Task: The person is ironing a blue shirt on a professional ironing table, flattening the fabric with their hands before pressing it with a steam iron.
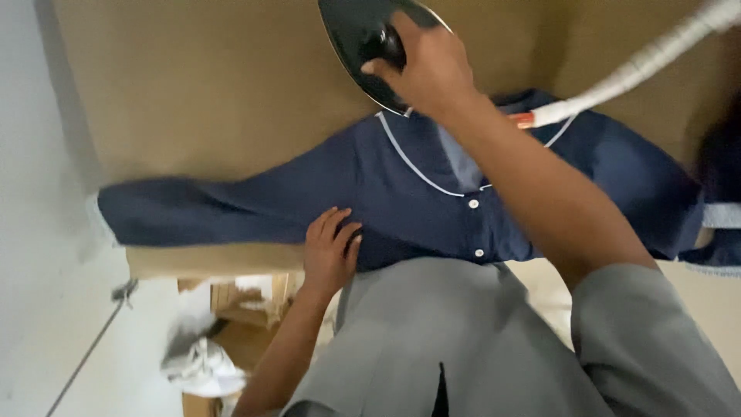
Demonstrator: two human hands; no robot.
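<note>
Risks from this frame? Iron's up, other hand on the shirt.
1. The left hand lies flat on the navy shirt; if the iron in the right hand sweeps that way, it may get burned.
2. The white cord crosses over the collar and could drag the fabric.
3. One sleeve reaches the board's edge and may slip off.

- Soft, even indoor light; no hard glare anywhere.
- The brown ironing surface (216,85) darkens toward its far corners, above the navy shirt (401,201).
- A faint sheen lies on the black iron (370,46), just above the shirt.
- Motion blur smears the shirt's sleeve end and the white cord (641,66).
- Edges look stretched, wide-angle.
</note>
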